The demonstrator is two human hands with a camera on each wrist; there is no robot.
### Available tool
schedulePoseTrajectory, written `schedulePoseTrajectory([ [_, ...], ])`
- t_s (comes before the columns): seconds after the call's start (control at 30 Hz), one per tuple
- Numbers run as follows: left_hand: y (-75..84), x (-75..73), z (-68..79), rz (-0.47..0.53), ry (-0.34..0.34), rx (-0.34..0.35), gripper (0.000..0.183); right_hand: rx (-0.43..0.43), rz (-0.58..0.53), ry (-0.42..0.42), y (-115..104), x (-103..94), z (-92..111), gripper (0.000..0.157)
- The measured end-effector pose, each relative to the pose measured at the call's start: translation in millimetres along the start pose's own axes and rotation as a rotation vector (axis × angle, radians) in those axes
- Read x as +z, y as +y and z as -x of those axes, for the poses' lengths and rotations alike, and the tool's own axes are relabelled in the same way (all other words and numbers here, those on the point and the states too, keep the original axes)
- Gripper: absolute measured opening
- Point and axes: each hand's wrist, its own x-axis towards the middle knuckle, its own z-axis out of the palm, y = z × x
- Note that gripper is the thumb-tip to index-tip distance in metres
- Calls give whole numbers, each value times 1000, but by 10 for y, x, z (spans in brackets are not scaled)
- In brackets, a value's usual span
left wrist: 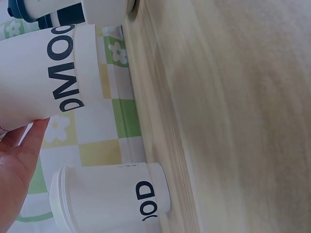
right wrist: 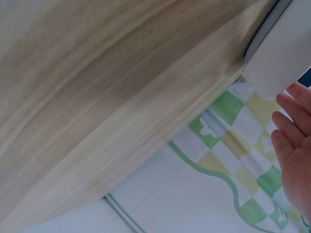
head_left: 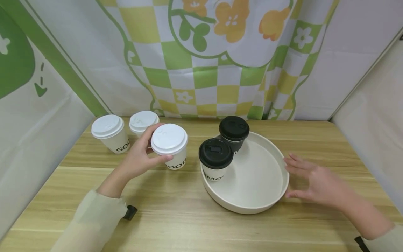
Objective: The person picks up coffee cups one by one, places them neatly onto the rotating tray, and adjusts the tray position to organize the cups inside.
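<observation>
My left hand [head_left: 140,159] grips a white paper cup [head_left: 169,140] with a white lid. In the left wrist view the held cup [left wrist: 39,73] hangs above the wooden table, slightly tilted. My right hand [head_left: 318,182] is at the right side of a round cream tray [head_left: 261,175], fingers extended by its rim; contact is hard to tell. Inside the tray, at its left, stand a white cup with a black lid [head_left: 215,155] and, behind it, a dark cup with a black lid [head_left: 234,129].
Two more white lidded cups stand at the back left, one at the far left [head_left: 108,129] and one partly behind my left hand [head_left: 143,120]. A checkered curtain [head_left: 204,77] hangs behind the wooden table [head_left: 176,217], with white walls at both sides.
</observation>
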Motion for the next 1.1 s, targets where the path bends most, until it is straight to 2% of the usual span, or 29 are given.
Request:
schedulePoseTrajectory([
  [0.2, 10, 0, 79, 6, -20, 8, 86, -12, 13, -1, -45, -14, 31, 77],
  [0.33, 16, 2, 117, 6, -38, 21, 87, -55, 7, 16, -16, -16, 32, 78],
  [0.57, 28, 2, 164, 25, -80, 74, 91, -152, -106, 33, 161, 3, -71, 97],
  [0.77, 59, 10, 213, 60, -121, 108, 92, -157, -123, -10, 270, 37, -164, 105],
  [1.1, 90, 45, 224, 62, -164, 128, 93, -104, -111, -63, 263, 74, -198, 96],
])
